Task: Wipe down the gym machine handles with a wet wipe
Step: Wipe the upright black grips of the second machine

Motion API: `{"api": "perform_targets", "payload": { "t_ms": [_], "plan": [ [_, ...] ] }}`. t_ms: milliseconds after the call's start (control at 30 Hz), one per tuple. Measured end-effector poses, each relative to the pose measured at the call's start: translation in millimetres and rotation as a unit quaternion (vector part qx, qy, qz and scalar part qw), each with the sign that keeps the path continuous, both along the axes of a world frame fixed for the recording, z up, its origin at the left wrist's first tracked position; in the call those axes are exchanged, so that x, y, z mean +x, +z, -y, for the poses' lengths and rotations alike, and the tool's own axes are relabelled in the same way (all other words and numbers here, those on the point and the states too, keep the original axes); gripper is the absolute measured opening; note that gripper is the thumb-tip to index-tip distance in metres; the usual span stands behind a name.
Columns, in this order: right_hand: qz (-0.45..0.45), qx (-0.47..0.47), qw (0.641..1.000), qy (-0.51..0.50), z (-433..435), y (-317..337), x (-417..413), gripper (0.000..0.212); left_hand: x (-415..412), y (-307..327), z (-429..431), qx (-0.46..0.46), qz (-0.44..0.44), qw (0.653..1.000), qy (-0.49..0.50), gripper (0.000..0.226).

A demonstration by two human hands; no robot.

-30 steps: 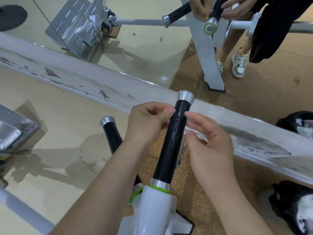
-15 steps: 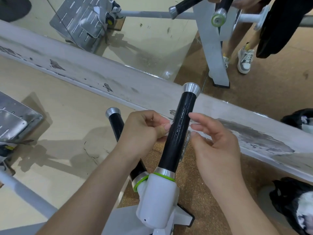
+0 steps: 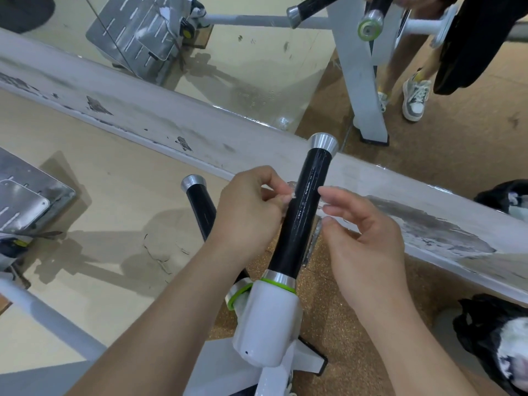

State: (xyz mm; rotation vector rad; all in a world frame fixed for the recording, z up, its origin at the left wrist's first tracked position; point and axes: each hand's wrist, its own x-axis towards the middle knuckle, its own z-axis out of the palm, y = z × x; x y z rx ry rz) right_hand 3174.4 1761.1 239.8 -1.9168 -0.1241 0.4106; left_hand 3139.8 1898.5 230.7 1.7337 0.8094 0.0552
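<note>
A black machine handle [image 3: 303, 218] with a silver end cap rises from a white hub with a green ring [image 3: 268, 318]. My left hand [image 3: 248, 212] is on the handle's left side and pinches a small white bit of wet wipe [image 3: 291, 195] against it. On the right side, my right hand [image 3: 363, 241] has thumb and fingertips closed on the thin, translucent other end of the wipe. Most of the wipe is hidden behind the handle. A second black handle [image 3: 201, 210] sticks out to the left, below my left wrist.
A worn white ledge [image 3: 171, 124] runs under a wall mirror that reflects the machine frame [image 3: 363, 90] and a person's sneakers [image 3: 415, 98]. A metal footplate [image 3: 25, 195] lies at left. Black-and-white bags [image 3: 497, 338] sit at right on the cork floor.
Both hands have slid a little down the handle, away from the silver cap. The view has shifted slightly and shows more of the white hub.
</note>
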Motion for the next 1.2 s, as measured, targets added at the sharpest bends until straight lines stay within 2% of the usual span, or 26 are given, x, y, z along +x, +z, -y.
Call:
{"api": "perform_targets", "payload": {
  "t_ms": [167,300,400,500,600,733,833,933,1033,1100,1200],
  "plan": [
    [-0.003,0.003,1.0,0.007,3.1,-5.1,-7.4,0.042,-12.5,-1.0,-3.7,0.052,-0.043,0.997,-0.037,0.025],
    [-0.057,0.048,0.997,-0.007,1.5,-7.6,-12.0,0.042,-13.0,-0.7,4.9,0.043,-0.043,0.998,-0.005,0.018],
    [-0.093,0.083,0.992,-0.015,4.5,-5.0,-17.6,0.044,-35.0,4.3,11.5,0.098,-0.084,0.991,-0.045,0.02],
    [-0.12,0.097,0.988,-0.014,10.7,-4.8,-28.8,0.041,-44.8,20.2,12.2,0.202,-0.107,0.965,-0.131,0.016],
    [-0.123,0.091,0.988,-0.001,14.2,-5.4,-37.6,0.033,-47.3,29.7,11.4,0.228,-0.111,0.952,-0.169,0.012],
    [-0.135,0.089,0.987,-0.001,17.8,-3.7,-39.1,0.032,-55.1,37.1,10.6,0.261,-0.096,0.938,-0.207,0.015],
    [-0.145,0.102,0.984,0.015,21.4,0.4,-40.0,0.024,-59.8,42.5,11.7,0.353,-0.095,0.892,-0.267,0.019],
    [-0.181,0.145,0.971,0.051,24.6,4.5,-44.4,0.019,-64.9,47.6,17.1,0.425,-0.074,0.859,-0.274,0.028],
    [-0.192,0.166,0.965,0.066,27.7,5.6,-48.7,0.015,-68.9,52.0,29.0,0.45,-0.052,0.857,-0.245,0.029],
    [-0.166,0.15,0.973,0.062,28.4,5.3,-52.5,0.015,-70.1,51.3,34.4,0.437,-0.051,0.872,-0.215,0.034],
    [-0.144,0.159,0.977,0.002,26.6,4.3,-59.7,0.018,-70.6,49.7,39.2,0.426,-0.044,0.884,-0.185,0.03]
  ]
}}
